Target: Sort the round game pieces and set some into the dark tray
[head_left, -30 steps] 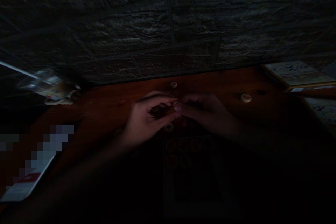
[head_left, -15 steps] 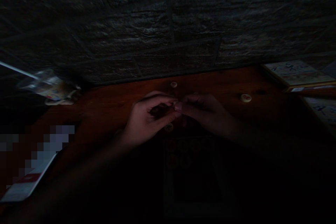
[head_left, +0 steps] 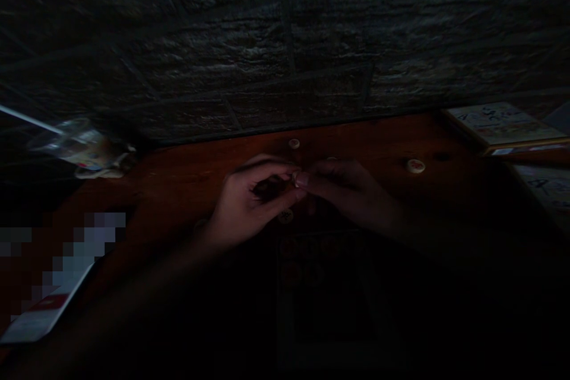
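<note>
My left hand [head_left: 252,205] and my right hand [head_left: 350,190] meet above the dark wooden table [head_left: 178,175], fingertips pinched together on something too small and dim to name. A round piece with a dark mark [head_left: 285,215] lies just below my left thumb. Beyond my hands sits a small round piece [head_left: 294,143], and a round piece with a red mark [head_left: 415,166] rests to the right. Nearer to me, a tray [head_left: 285,320] holds several round pieces in rows, very dim.
A plastic cup with a straw [head_left: 89,145] stands at the left. Below it is a flat pale object [head_left: 44,314], partly pixelated. Two picture-covered boxes [head_left: 507,122] lie at the right. A dark brick wall [head_left: 267,41] rises behind the table.
The view has shifted very slightly. My fingertips have moved only a little; both hands keep their pinch.
</note>
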`<action>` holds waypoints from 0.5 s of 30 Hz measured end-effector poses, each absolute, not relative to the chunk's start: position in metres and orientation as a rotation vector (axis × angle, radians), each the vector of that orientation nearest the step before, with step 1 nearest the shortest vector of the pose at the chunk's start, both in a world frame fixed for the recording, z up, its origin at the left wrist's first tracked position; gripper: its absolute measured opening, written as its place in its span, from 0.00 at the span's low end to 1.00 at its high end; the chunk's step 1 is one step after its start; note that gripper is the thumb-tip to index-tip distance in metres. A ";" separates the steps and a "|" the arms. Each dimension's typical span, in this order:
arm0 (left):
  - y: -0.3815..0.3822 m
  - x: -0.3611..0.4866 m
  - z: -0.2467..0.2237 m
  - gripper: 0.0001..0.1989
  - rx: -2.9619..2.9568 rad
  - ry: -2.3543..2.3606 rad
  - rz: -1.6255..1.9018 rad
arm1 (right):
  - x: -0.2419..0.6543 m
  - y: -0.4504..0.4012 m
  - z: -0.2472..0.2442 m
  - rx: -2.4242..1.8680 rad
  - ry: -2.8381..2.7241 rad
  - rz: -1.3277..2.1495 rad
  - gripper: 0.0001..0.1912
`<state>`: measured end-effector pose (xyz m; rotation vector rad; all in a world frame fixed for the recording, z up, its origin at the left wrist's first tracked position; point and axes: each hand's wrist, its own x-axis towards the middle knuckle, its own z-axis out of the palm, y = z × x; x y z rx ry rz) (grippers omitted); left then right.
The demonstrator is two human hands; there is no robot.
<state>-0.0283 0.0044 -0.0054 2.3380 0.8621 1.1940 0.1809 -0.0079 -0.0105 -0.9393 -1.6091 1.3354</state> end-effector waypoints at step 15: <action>0.004 -0.029 -0.005 0.11 2.313 0.867 1.180 | 0.181 -0.009 -0.008 -0.949 -1.599 1.329 0.24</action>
